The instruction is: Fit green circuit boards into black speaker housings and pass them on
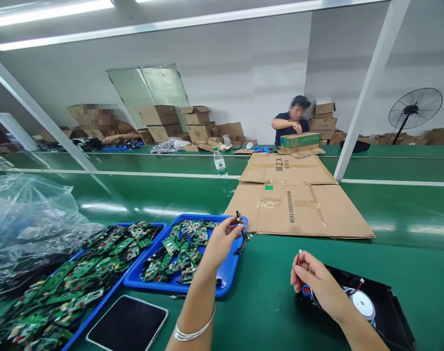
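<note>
My left hand [222, 240] pinches a small circuit board [240, 223] over the right edge of a blue tray [229, 280] that holds many green boards [185, 243]. Short dark wires hang from the pinched piece. At the right, my right hand [311, 273] grips a thin red wire [298, 258] with a white connector at its tip. That hand is over the left end of a black housing [386, 302], where a round silver speaker [362, 304] and another white connector show.
A larger pile of boards [71, 287], a plastic bag [28, 219] and a dark tablet [128, 324] lie left. Flattened cardboard [291, 209] and a bottle [220, 162] are ahead. Two people sit across the bench, near boxes; a fan [412, 109] stands far right.
</note>
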Available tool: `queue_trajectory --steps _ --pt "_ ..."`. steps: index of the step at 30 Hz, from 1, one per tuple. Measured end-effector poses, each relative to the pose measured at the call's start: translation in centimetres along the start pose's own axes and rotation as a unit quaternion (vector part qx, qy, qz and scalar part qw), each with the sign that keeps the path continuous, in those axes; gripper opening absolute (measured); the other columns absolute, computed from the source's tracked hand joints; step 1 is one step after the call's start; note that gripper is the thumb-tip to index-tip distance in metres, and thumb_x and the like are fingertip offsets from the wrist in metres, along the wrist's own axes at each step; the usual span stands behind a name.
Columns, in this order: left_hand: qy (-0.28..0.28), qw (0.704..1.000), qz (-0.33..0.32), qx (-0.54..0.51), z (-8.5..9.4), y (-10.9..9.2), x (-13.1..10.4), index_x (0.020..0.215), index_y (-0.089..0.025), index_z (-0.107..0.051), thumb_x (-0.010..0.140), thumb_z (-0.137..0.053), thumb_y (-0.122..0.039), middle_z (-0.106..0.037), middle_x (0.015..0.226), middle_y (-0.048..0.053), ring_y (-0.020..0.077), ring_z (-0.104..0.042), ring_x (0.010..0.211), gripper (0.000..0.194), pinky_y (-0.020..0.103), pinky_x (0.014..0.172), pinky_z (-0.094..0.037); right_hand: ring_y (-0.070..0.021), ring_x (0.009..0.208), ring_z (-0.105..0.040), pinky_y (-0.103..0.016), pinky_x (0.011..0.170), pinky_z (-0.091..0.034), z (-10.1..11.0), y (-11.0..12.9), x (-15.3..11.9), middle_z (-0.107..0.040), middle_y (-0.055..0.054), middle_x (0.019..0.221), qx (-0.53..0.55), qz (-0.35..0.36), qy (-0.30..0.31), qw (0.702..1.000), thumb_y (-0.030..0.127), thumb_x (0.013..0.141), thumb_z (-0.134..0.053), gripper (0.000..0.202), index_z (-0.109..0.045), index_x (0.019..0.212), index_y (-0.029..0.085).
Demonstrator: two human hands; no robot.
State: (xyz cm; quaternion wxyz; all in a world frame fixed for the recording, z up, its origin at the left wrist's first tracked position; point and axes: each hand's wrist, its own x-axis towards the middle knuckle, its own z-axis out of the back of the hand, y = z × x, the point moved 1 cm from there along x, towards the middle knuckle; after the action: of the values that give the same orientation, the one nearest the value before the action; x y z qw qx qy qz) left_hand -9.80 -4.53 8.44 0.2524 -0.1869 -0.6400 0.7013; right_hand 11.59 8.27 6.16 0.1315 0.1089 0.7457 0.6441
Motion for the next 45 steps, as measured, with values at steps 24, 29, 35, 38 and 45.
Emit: queue_trajectory --steps 24,29,35,38,45 --pt "0.241 0.959 0.032 -0.145 -5.8 -1.2 -4.6 0.107 -0.02 -0.057 0.082 -0.055 -0.03 -0.059 0.113 0.009 0.0257 -0.057 0.102 0.026 0.034 0.075 -0.053 -0.0092 0.057 -0.047 -0.024 0.053 -0.044 -1.4 -2.3 1.8 -0.052 0.002 0.081 -0.045 0.01 -0.106 0.993 0.03 0.075 -0.059 0.029 -0.045 0.098 0.022" --pt "0.19 0.963 0.029 -0.192 -6.3 -0.8 -4.4 0.111 -0.019 -0.055 0.081 -0.057 -0.031 -0.058 0.115 0.01 0.0286 -0.052 0.109 0.032 0.036 0.074 -0.054 -0.0102 0.065 -0.048 -0.023 0.053 -0.045 -1.5 -1.8 2.0 -0.049 0.0 0.088 0.061 0.029 -0.109 0.992 0.032 0.072 -0.062 0.032 -0.042 0.095 0.023" --pt "0.174 0.961 0.035 -0.213 -6.8 -0.5 -4.4 0.114 -0.02 -0.053 0.08 -0.058 -0.032 -0.057 0.116 0.01 0.0277 -0.055 0.105 0.037 0.038 0.076 -0.054 -0.0095 0.068 -0.048 -0.023 0.058 -0.045 -1.5 -1.1 1.9 -0.047 0.001 0.09 0.11 0.029 -0.09 0.989 0.029 0.071 -0.064 0.033 -0.042 0.095 0.024" --pt "0.177 0.96 0.034 -0.214 -6.7 -0.4 -4.3 0.114 -0.019 -0.054 0.08 -0.058 -0.032 -0.058 0.116 0.01 0.0277 -0.056 0.104 0.037 0.039 0.076 -0.054 -0.0103 0.07 -0.049 -0.023 0.06 -0.044 -1.5 -0.8 1.6 -0.049 0.001 0.089 0.105 0.027 -0.086 0.99 0.026 0.07 -0.063 0.031 -0.043 0.094 0.024" --pt "0.066 0.971 -0.005 -0.231 -4.7 -1.6 -3.6 0.105 -0.019 -0.059 0.077 -0.061 -0.032 -0.062 0.105 0.008 0.0249 -0.057 0.099 0.031 0.04 0.075 -0.053 -0.0159 0.087 -0.055 -0.028 0.073 -0.046 -1.0 -1.1 1.2 -0.058 -0.004 0.097 0.005 0.012 -0.046 0.999 0.021 0.07 -0.062 0.035 -0.047 0.101 0.022"
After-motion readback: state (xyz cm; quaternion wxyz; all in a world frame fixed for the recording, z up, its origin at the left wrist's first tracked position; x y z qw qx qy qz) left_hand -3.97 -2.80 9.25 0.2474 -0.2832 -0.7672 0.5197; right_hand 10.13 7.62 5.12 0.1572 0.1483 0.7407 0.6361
